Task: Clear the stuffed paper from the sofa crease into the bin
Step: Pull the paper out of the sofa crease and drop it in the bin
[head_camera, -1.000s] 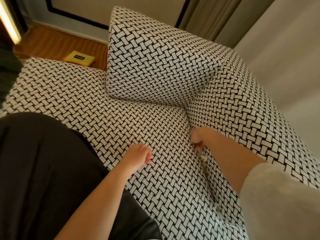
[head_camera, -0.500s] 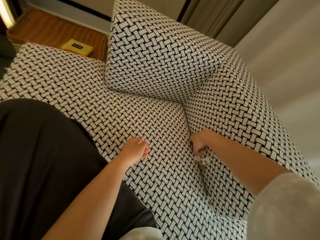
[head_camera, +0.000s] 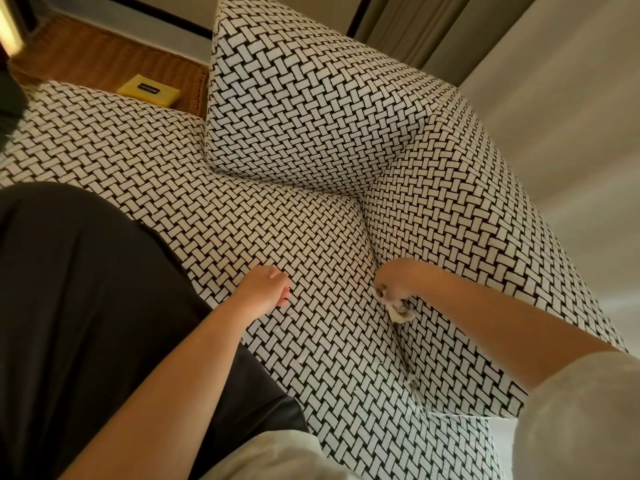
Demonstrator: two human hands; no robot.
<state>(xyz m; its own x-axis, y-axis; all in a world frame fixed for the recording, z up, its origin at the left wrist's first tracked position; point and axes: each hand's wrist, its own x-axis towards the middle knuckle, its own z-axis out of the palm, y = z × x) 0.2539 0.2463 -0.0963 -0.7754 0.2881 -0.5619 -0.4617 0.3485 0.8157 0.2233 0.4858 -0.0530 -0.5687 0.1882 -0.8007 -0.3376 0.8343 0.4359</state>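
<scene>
Sofa (head_camera: 311,150) in black-and-white woven fabric across most of the frame. Wicker surface (head_camera: 104,60) with a yellow packet (head_camera: 149,90) at upper left, curtain (head_camera: 415,29) at upper right. Centre right: right hand (head_camera: 398,280) at the crease (head_camera: 403,351) between seat and side cushion, fingers curled and pinching a crumpled white paper (head_camera: 400,311), the paper just below the hand, at the mouth of the crease. Centre: left hand (head_camera: 265,291) resting on the seat, fingers loosely curled together, holding nothing, apart from the paper. Left edge: black garment (head_camera: 86,306). Lower right: pale sleeve (head_camera: 581,417).
</scene>
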